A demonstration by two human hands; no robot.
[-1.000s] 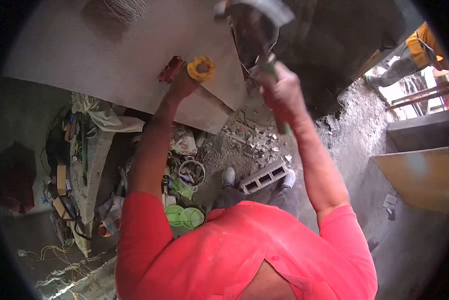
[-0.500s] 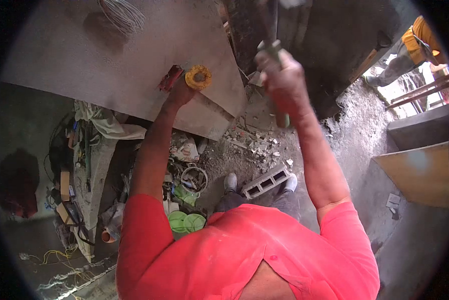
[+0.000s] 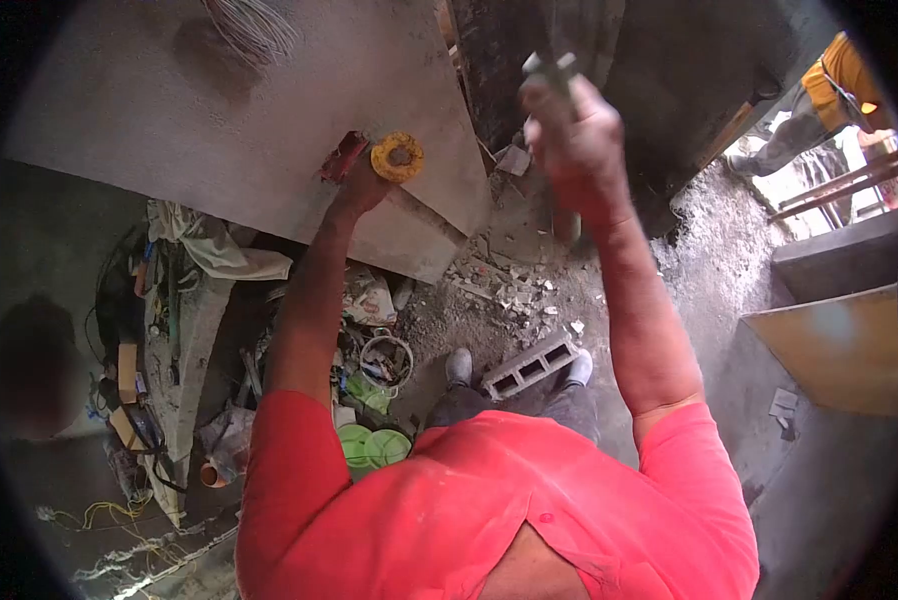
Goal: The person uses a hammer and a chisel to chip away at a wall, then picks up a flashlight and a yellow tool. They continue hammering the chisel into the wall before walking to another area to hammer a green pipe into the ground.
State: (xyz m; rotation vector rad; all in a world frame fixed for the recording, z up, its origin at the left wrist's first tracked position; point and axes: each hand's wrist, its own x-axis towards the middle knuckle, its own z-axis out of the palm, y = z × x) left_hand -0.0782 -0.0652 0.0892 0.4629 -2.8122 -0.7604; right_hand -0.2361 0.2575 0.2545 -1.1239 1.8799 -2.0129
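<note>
Above the slab (image 3: pixel 289 130), hands (image 3: pixel 364 188) grip a yellow-ringed tool (image 3: pixel 397 157) (left) and blurred handle (image 3: pixel 555 82).

Right hand (image 3: pixel 579 135) raised, fingers curled closed.

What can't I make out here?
Head view, all:
Far end of the tool in the right hand: blurred, past the top edge.
Grip of the left hand: under the yellow ring.
Head of the co-worker: cut off by the dark edge.
Contents of the bucket: too small.

The floor (image 3: pixel 614 352) bears rubble (image 3: pixel 520 297) — and a hollow block (image 3: pixel 519 375).
</note>
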